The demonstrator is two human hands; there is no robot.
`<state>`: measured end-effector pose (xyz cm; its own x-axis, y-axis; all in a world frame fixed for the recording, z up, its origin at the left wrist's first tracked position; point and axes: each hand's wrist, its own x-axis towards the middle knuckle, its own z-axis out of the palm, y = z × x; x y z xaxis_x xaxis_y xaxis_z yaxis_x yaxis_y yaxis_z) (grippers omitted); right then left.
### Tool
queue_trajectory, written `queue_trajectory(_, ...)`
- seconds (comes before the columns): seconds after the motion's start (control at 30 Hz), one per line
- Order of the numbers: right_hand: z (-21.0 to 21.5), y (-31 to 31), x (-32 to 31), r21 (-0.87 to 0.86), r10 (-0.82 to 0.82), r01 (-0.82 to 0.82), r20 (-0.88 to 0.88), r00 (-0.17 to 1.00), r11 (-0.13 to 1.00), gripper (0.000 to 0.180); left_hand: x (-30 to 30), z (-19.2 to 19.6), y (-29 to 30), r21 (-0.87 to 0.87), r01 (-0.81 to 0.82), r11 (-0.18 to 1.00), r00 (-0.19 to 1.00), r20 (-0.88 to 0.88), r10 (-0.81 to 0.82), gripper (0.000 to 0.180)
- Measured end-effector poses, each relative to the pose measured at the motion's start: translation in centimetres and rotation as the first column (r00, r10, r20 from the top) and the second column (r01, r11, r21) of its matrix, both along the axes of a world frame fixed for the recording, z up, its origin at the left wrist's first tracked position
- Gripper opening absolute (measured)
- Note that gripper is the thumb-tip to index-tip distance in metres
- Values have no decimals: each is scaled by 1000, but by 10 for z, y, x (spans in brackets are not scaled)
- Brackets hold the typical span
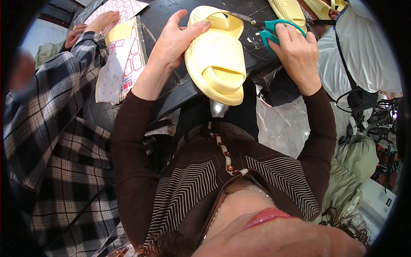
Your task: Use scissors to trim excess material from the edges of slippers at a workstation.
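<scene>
A pale yellow slide slipper [220, 51] is held up over the near edge of the table, in front of my chest. My left hand [173, 43] is closed on its left side, with the thumb on top near the far end; the fingers underneath are hidden. In my right hand [298, 58] is a pair of scissors [268, 36] with teal handles. Their metal blades point left and reach the slipper's far end, by an opening there. Whether the blades touch the slipper or have material between them, I cannot tell.
Small light scraps [249, 40] lie on the dark table [171, 92]. More yellow slippers [291, 13] are at the far right, near a person in white [364, 51]. At left, a person in a plaid sleeve [70, 68] has hands on printed sheets [117, 64].
</scene>
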<state>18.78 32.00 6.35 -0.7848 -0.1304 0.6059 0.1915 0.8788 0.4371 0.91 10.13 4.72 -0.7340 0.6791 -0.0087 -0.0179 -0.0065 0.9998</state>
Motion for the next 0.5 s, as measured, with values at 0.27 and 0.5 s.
queue_trajectory(0.27,-7,1,-2,-43,5,-4,7,1000,999,42,-6,-7,2,41,31,999,999,17,-31,95)
queue_trajectory(0.5,-7,6,-3,-57,30,-29,12,999,998,43,-10,-5,2,44,45,998,998,50,-47,94)
